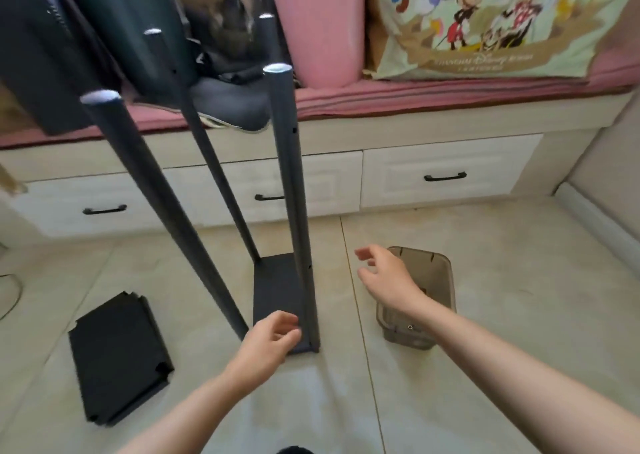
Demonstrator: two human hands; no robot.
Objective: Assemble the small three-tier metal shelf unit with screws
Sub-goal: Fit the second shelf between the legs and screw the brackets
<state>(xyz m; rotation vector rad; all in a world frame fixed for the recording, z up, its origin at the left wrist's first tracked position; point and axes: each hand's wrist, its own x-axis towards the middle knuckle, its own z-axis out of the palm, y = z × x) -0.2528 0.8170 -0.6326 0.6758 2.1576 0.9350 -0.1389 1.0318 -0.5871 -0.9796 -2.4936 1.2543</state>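
A pale tiled floor (485, 367) spreads out glossy and faintly stained, running up to a cream bench (433, 131) with panelled drawers (446, 173) and thin black handles. A ribbed pink cushion (450, 95) covers the top of the bench, and on it stand a smooth pink plastic bin (318, 27) and a cartoon-printed bag (502, 20).

In the middle of the floor stands the shelf frame (287, 190): four long round black metal poles (138, 176) with a matte finish, each topped with a pale cap, rising from a flat black rectangular base shelf (277, 290). The nearest right pole shows small screw holes along its side.

To the left of it, well apart, lies a stack of flat black shelf panels (119, 360) with notched corners. To the right sits a see-through brownish plastic box (440, 280) with rounded corners.

The left hand (268, 341) hovers at the near edge of the base shelf, fingers curled loosely, clasping nothing I can make out. The right hand (388, 277) hangs in the air in front of the box, fingers spread and empty, near the right pole without touching it.
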